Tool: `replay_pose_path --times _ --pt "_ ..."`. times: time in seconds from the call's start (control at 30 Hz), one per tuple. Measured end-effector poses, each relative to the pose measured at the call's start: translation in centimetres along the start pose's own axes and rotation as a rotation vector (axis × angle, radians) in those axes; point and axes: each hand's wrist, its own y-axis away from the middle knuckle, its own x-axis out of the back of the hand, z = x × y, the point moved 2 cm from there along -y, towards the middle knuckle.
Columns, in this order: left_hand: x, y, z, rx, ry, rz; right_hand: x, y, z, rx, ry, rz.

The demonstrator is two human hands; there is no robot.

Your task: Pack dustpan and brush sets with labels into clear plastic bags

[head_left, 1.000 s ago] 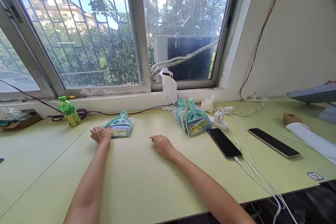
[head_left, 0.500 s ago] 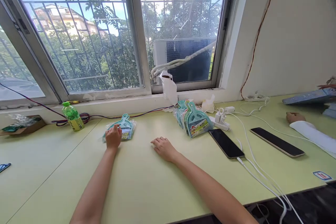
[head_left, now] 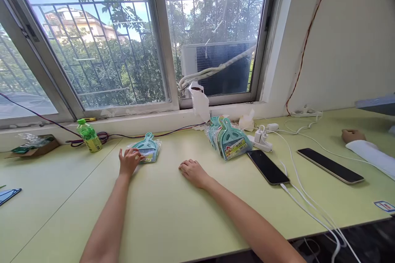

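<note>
Head view. Left of center, a single clear-wrapped packet (head_left: 150, 146) with a teal dustpan and dark-bristled brush lies on the pale green table (head_left: 166, 218), its handle loop toward the window (head_left: 123, 70). The left hand (head_left: 129, 161) is at the packet's lower left edge, its fingers bent and somewhat spread; whether thumb and forefinger pinch the wrapping cannot be told. The right hand (head_left: 193, 172), in the middle of the frame, rests palm down on the table, fingers loosely bent and holding nothing, apart from the packet.

Right of center, below the sill, a group of similar wrapped dustpan sets (head_left: 233, 143) leans together, handles up, the front one bearing a yellow label. Just beside it are a white power strip (head_left: 261, 144) with plugs and a dark-screened phone (head_left: 268, 167) joined to a white cable (head_left: 304, 211). A second phone (head_left: 330, 165) lies farther right, near another person's hand (head_left: 353, 136), which emerges from a white sleeve (head_left: 370, 156). At left, a green-capped bottle (head_left: 89, 136) stands tilted in the picture near coiled dark cords (head_left: 101, 137); at the far left edge, a cardboard box (head_left: 40, 149) contains clear and green wrapping.
</note>
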Motion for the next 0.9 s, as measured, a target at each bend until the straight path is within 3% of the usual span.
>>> replay_pose_path --times 0.23,0.43,0.6,0.73,0.9 --pt "-1.7 -0.8 1.3 0.001 -0.012 -0.038 0.2 0.1 0.0 0.016 -0.007 0.004" --pt "-1.6 -0.8 1.5 -0.005 -0.062 -0.021 0.3 0.1 -0.1 0.013 -0.003 -0.001" --pt "-1.9 -0.8 2.2 -0.066 -0.155 -0.115 -0.1 0.1 0.1 0.01 -0.011 -0.009" --pt "-2.6 -0.7 2.1 0.004 -0.143 -0.194 -0.5 0.0 0.3 0.012 -0.009 0.004" --pt "-3.0 -0.8 1.8 0.029 -0.063 -0.191 -0.5 0.0 0.4 0.011 -0.018 0.005"
